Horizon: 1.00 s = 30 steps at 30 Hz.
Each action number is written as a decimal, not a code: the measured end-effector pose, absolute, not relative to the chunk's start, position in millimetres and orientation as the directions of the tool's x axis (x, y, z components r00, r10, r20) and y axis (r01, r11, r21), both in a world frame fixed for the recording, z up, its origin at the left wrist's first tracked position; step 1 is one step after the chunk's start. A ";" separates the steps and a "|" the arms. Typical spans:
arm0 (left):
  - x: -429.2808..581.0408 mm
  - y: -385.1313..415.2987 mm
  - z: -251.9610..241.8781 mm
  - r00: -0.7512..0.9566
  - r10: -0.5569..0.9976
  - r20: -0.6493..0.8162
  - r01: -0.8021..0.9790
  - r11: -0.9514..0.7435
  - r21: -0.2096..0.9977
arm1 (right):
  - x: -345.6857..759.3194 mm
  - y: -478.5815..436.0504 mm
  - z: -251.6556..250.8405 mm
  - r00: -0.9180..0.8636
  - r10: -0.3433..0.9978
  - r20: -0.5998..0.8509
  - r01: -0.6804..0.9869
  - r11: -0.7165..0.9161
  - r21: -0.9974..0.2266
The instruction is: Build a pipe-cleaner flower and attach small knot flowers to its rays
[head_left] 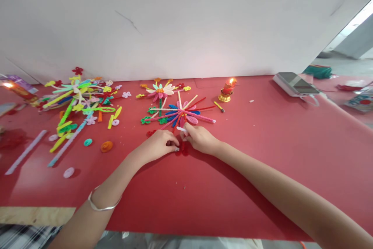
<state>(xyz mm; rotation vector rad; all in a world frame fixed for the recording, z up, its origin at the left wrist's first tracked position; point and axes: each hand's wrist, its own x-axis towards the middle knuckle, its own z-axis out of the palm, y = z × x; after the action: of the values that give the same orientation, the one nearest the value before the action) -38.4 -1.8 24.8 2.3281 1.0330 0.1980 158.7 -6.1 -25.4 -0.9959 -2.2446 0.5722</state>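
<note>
My left hand point(162, 145) is closed, its fingertips pinching the edge of a small red pipe-cleaner flower point(183, 149) just above the table. Between the thumb and fingers of my right hand point(201, 139) is a short white stick point(182, 129) that looks like a glue stick, pointing left over the red flower. Fingers hide much of that flower. Right behind both hands lies a large pipe-cleaner flower point(190, 118) with pink and blue petals and long pink, red and white stems spreading out. Beyond it rests a white and pink flower point(159, 90) with a green stem.
A lit red candle point(226, 90) in a gold holder stands behind my right hand, a yellow stub point(219, 106) beside it. Another lit candle point(21, 93) is at far left. Pipe-cleaner flowers point(77, 89) pile up left; a power bank point(295, 84) lies right. A white panel point(186, 23) rises behind.
</note>
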 end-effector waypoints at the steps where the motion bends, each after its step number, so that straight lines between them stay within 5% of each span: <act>1: -38.0 -2.1 24.9 0.683 0.724 -0.099 0.635 -0.521 0.570 | 159.0 -6.0 -25.4 -0.533 0.773 0.343 0.511 0.618 -0.597; 7: -36.3 -4.6 27.1 0.671 0.732 -0.118 0.620 -0.466 0.631 | 159.8 -4.9 -24.2 -0.537 0.785 0.309 0.530 0.599 -0.600; 13: -37.8 -4.0 27.5 0.710 0.696 -0.109 0.616 -0.538 0.575 | 159.4 -2.7 -22.5 -0.500 0.825 0.262 0.442 0.503 -0.743; 22: -38.9 -1.7 26.1 0.712 0.692 -0.119 0.640 -0.568 0.518 | 159.0 -2.3 -24.0 -0.493 0.834 0.246 0.383 0.462 -0.800; 30: -38.5 -1.1 26.1 0.724 0.679 -0.123 0.613 -0.551 0.566 | 159.4 -0.9 -21.9 -0.356 0.891 0.282 0.208 0.370 -0.905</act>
<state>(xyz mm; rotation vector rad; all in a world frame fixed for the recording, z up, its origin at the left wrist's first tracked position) -38.5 -1.1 26.1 2.3341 0.9758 0.1468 159.4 -0.9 -21.9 -0.9643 -1.7934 1.0263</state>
